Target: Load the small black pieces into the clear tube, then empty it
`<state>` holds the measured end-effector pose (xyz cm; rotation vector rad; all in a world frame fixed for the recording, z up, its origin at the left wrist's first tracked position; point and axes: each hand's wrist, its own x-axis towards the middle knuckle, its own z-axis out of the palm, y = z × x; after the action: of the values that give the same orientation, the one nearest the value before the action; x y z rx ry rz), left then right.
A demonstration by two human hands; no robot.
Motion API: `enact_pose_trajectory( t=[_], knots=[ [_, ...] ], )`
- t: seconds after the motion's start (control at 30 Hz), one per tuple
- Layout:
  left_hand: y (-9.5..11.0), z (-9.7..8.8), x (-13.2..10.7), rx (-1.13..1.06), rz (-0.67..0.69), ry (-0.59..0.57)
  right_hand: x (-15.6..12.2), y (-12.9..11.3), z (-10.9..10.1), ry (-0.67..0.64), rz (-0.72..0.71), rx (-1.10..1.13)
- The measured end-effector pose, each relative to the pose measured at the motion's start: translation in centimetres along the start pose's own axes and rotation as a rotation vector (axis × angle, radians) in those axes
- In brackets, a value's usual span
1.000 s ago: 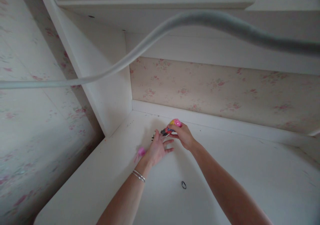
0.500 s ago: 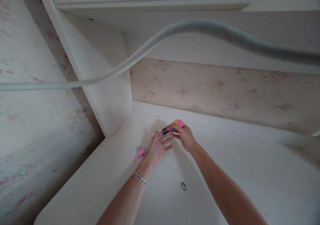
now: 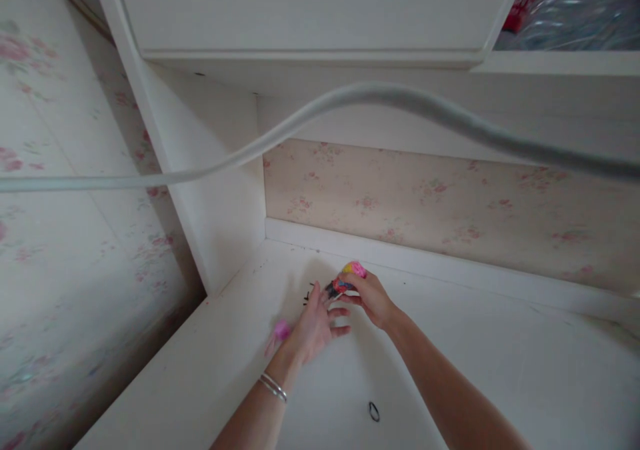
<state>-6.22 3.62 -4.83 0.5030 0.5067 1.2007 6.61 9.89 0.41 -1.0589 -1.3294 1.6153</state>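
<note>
My right hand (image 3: 373,297) is closed around a bundle of colourful bands that look like hair ties (image 3: 343,285): pink and yellow at the far end, red and blue in the middle, black at the near end. My left hand (image 3: 313,330) has its fingers spread. Some of its fingertips meet the black end of the bundle; whether they go inside it I cannot tell. Beside the left wrist lies a pink item with a paler strap-like part (image 3: 281,331), partly hidden. Small thin black pieces (image 3: 307,299) show just beyond the left thumb. A single black hair tie (image 3: 374,411) lies nearer me.
The white tabletop (image 3: 480,370) runs back to a low ledge along flowered wallpaper. A white side panel (image 3: 215,190) stands at the left, with a cabinet (image 3: 320,23) overhead. Across the upper view, close to the camera, hangs a pale cable (image 3: 370,93).
The whole view has shifted, so things sit lower and more of the cabinet shows. The right hand keeps its hold on the bundle, and the left stays spread with a slight shift of its fingers.
</note>
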Motion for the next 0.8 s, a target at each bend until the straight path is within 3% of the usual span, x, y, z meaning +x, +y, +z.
enact_pose_trajectory(
  t=[0.13, 0.5, 0.8],
  knots=[
    [-0.2, -0.3, 0.2, -0.006, -0.003, 0.023, 0.1, -0.1, -0.1, 0.068, 0.017, -0.042],
    [-0.8, 0.0, -0.1, -0.014, 0.047, -0.021, 0.1, 0.2, -1.1, 0.084, -0.015, -0.004],
    [-1.0, 0.5, -0.9, 0.075, 0.039, -0.024, -0.7, 0.8, -1.4, -0.006, 0.049, 0.067]
  ],
)
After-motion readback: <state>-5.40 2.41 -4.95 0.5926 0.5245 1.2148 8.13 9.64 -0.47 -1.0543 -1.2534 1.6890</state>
